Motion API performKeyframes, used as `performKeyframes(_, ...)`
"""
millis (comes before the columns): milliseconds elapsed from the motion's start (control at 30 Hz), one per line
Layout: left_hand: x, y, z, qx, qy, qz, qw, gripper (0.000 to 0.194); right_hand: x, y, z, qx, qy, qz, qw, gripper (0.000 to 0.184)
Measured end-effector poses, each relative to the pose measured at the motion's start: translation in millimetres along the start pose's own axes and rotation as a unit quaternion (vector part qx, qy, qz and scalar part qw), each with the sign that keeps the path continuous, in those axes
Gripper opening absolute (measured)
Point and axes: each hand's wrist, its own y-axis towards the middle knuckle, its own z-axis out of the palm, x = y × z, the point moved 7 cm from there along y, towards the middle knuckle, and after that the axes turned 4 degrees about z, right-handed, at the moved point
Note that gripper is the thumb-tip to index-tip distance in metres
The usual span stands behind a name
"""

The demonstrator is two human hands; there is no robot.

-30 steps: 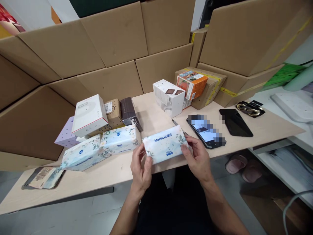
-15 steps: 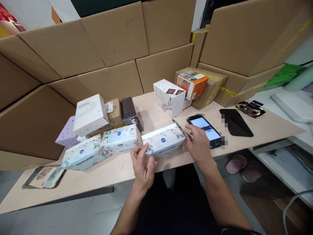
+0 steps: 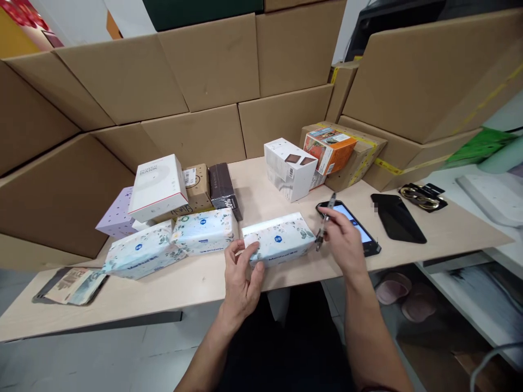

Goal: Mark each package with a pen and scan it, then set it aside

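A pen (image 3: 327, 218), dark and partly clear, is held slantwise in the fingers of my right hand (image 3: 346, 245), just off the right end of a tissue pack (image 3: 288, 242). Curled round that pack's left end, my left hand (image 3: 244, 276) has its fingertips and thumb against the front corner. White with a leaf print and a blue badge, the pack lies near the table's front edge. A phone (image 3: 362, 234) with its screen lit lies behind my right hand, which covers part of it. A second tissue pack (image 3: 206, 231) and a third tissue pack (image 3: 141, 251) lie to the left.
Behind the left packs are a white power bank box (image 3: 157, 185), a brown box (image 3: 198, 188), a dark box (image 3: 223, 188) and a purple box (image 3: 116, 215). Banknotes (image 3: 75, 286) lie far left. A white box (image 3: 290, 171), an orange box (image 3: 330, 149) and a black slab (image 3: 398, 218) are rightward. Cardboard walls (image 3: 208, 60) enclose the back.
My right hand has lifted the pen from beside the pack's right end and tipped it more upright. My left hand has closed in on the pack's left end. The view has shifted slightly.
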Motion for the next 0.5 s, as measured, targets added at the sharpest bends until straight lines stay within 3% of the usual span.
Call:
performKeyframes(100,-8,1,-7.1,-0.048,0.018,0.039,0.998,0.031,12,-4,-13,-0.008,0.209,0.017,0.978,0.028)
performKeyframes(167,-20,2,-14.1,-0.098,0.038,0.103,0.989,0.034,31,-8,-14,0.004,0.269,-0.010,0.963,0.028)
performKeyframes(267,-41,7,-12.9,-0.106,0.080,0.193,0.972,0.039,61,-14,-9,-0.001,0.279,-0.055,0.959,0.024)
performKeyframes(367,-53,19,-4.9,-0.081,0.111,0.210,0.968,0.038,81,-17,2,0.004,0.291,-0.074,0.954,0.011)
performKeyframes(500,-54,30,4.4,-0.064,0.136,0.203,0.968,0.039,91,-15,33,0.120,0.263,-0.060,0.956,0.030)
